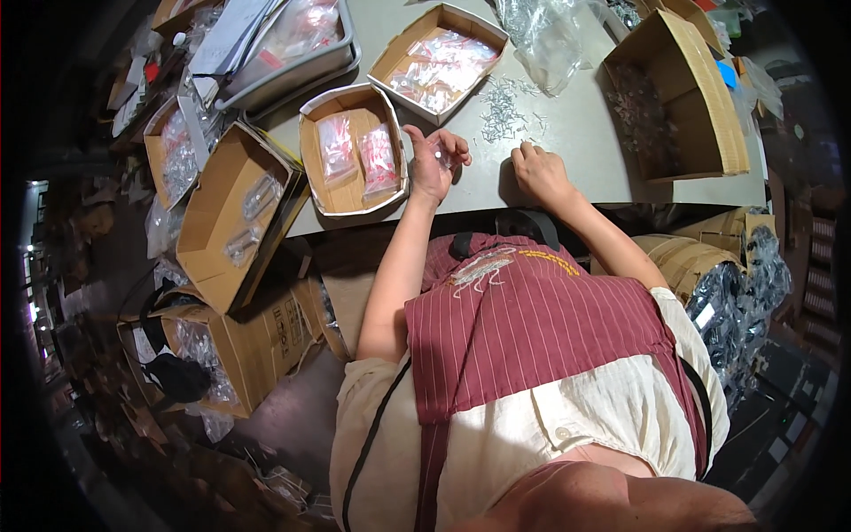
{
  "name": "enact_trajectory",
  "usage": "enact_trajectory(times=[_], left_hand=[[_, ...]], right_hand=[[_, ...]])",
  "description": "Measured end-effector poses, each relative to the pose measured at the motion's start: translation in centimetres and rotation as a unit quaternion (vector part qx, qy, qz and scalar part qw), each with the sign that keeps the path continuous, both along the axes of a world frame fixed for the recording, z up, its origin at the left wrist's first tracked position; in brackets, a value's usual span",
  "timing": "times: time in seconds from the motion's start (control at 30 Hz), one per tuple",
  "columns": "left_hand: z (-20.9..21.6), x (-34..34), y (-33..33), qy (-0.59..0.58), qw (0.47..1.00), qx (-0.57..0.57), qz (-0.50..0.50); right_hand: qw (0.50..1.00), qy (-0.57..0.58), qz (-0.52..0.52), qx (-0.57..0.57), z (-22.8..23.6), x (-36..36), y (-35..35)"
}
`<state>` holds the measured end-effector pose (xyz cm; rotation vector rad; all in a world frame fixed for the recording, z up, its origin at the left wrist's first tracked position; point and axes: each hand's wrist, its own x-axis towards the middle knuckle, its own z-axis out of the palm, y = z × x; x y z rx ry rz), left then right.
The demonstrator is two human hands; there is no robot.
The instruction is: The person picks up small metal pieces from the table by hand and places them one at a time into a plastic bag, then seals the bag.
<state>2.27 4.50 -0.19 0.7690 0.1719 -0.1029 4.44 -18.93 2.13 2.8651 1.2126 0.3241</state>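
Note:
My left hand (433, 168) is turned palm up beside a cut-down cardboard box. Its fingers curl around a small clear plastic bag (444, 160) with a white bit showing. My right hand (540, 174) rests at the near edge of a loose pile of small silver screws or nails (503, 108). Its fingers are bent down and pressed together at the tabletop, and the fingertips' contents are hidden. In the box (310, 151) by my left hand lie two bundles of small red-and-white bags (379, 160).
Behind is a white-edged box (432, 108) of small packets. A grey bin (353, 55) stands far left, and a deep carton (696, 97) with dark small parts stands right. Clear plastic (545, 44) lies at the back. Another carton (213, 239) overhangs the table's left side.

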Motion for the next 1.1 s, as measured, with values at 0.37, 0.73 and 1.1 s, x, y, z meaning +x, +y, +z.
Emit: enact_trajectory(times=[0.37, 0.73, 1.1], left_hand=[[0.1, 0.2, 0.3, 0.015, 0.999, -0.029, -0.013], [0.3, 0.5, 0.4, 0.032, 0.995, -0.099, 0.007], [5.9, -0.9, -2.6, 0.052, 0.937, -0.346, -0.027]], right_hand=[[0.989, 0.106, -0.063, 0.081, 0.1, 0.2, -1.2], [0.898, 0.257, -0.125, 0.334, 0.0, -0.6, -4.4], [0.902, 0.155, -0.1, 0.391, -1.3, -1.8, -3.4]])
